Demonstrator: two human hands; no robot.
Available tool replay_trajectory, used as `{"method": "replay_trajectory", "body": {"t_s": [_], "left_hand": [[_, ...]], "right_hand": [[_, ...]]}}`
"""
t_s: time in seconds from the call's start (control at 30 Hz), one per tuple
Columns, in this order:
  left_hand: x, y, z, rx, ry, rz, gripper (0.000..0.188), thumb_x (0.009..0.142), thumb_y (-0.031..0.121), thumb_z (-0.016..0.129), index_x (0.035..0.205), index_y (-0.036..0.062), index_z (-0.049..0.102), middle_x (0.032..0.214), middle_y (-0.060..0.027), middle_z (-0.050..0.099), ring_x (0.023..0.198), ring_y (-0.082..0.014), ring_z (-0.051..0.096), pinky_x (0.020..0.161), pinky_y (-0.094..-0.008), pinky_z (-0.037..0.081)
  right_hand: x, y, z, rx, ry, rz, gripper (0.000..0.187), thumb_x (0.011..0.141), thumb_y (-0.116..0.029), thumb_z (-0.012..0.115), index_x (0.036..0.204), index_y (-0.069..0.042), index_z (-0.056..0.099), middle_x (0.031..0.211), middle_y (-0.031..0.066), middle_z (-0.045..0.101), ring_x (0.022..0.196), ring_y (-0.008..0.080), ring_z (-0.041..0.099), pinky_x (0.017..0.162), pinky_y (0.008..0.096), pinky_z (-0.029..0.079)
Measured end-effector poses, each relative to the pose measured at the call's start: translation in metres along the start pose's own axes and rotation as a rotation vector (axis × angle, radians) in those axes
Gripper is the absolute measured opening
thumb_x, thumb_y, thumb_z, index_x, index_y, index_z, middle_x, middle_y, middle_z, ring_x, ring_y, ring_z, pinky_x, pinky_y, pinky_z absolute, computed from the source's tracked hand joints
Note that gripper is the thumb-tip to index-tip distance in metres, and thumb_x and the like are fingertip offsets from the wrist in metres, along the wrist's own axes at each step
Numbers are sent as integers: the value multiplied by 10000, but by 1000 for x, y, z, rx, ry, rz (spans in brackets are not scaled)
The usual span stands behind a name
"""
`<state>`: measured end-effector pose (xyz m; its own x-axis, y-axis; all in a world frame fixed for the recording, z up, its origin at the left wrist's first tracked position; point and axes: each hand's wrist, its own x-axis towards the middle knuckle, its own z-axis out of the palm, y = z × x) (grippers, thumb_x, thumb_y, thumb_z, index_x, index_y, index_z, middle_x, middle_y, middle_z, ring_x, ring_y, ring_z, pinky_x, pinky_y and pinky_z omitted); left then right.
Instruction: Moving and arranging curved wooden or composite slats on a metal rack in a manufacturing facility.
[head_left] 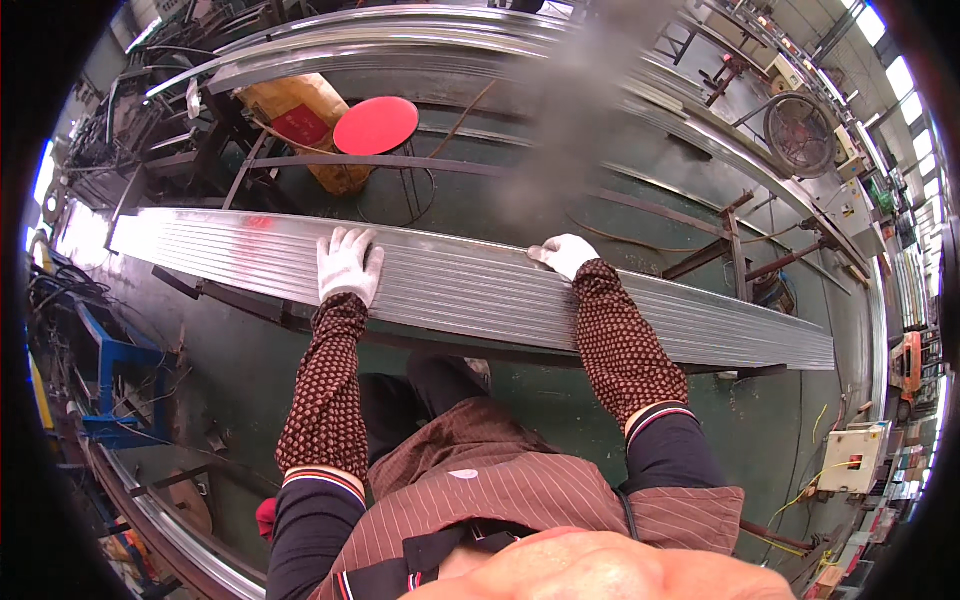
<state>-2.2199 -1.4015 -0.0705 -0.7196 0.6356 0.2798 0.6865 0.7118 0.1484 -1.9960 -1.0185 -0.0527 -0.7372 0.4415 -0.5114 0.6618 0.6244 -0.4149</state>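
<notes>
A long row of shiny metal profiles (460,290), lying side by side, stretches across in front of me. My left hand (349,264), in a white glove, rests flat on the left part of the row with its fingers stretched toward the far edge. Farther right, my right hand (567,255), also gloved in white, is closed at the far edge, its fingertips and thumb pinched on the outermost profile. Patterned sleeve covers reach over both forearms. Reddish marks show on the profiles left of my left hand.
Beyond the row stand a red round stool (376,126) and a yellow sack (300,100). More long profiles (400,45) lie on a rack at the back. A blue metal frame (125,365) is at left, a fan (798,135) at far right. A grey blur partly hides the upper middle.
</notes>
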Motion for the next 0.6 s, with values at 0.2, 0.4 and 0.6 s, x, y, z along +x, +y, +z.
{"method": "replay_trajectory", "body": {"t_s": [0.2, 0.4, 0.6], "left_hand": [[-1, -3, 2, 11, -11, -12, 456, 1079, 423, 647, 1450, 166, 709, 1491, -49, 704, 1512, -293, 514, 1321, -569, 278], [0, -3, 3, 14, -21, -7, 468, 1091, 432, 635, 1469, 162, 700, 1524, -58, 691, 1528, -310, 506, 1327, -575, 272], [-1, 0, 2, -8, 65, 34, 420, 1053, 377, 681, 1388, 129, 737, 1427, -62, 728, 1434, -292, 564, 1275, -547, 336]], "right_hand": [[-2, -3, -1, 24, -9, 12, 685, 1033, -723, 650, 1232, -100, 851, 1280, 167, 813, 1249, 353, 740, 1120, 466, 541], [0, -1, -1, 26, 25, -18, 662, 1048, -650, 704, 1241, -28, 819, 1040, 164, 812, 957, 284, 777, 902, 444, 607], [4, 2, -1, -53, 1, -44, 730, 1039, -760, 610, 1195, -91, 858, 1264, 166, 816, 1241, 352, 744, 1117, 479, 546]]}}
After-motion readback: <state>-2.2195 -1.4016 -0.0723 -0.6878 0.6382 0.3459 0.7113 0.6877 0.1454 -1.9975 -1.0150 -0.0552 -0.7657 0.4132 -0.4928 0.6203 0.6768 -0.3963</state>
